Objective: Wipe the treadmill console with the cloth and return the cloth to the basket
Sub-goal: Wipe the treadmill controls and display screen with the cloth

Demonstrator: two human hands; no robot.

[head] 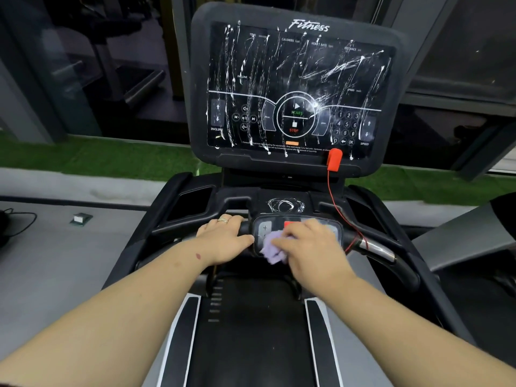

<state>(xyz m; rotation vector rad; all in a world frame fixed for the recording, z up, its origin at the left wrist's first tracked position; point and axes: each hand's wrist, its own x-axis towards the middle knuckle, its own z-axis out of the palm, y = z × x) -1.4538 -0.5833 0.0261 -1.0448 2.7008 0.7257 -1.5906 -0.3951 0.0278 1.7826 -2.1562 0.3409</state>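
Fingers [282, 243] of our right hand [312, 247] clamp the cloth [272, 248] onto the small panel [264, 229]; left hand [223, 237] grips the handlebar [377, 248]. We are mid-wipe; next comes the streaked screen [296, 88]. No basket shows.

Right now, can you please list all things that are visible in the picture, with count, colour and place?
console screen: one, black with white streaks, top centre, upright
safety key: one, red, at screen's lower right edge
cord: one, red, running from key down to right handlebar
small control panel: one, grey with red button, centre of handlebar
white swirl marks: one patch, just above small panel
handlebar: one, black with silver section, across the middle
belt: one, black, bottom centre
artificial grass: green strip, behind treadmill
cloth: one, lilac, on small panel under right hand
left hand: with ring, resting on handlebar
right hand: pressing cloth
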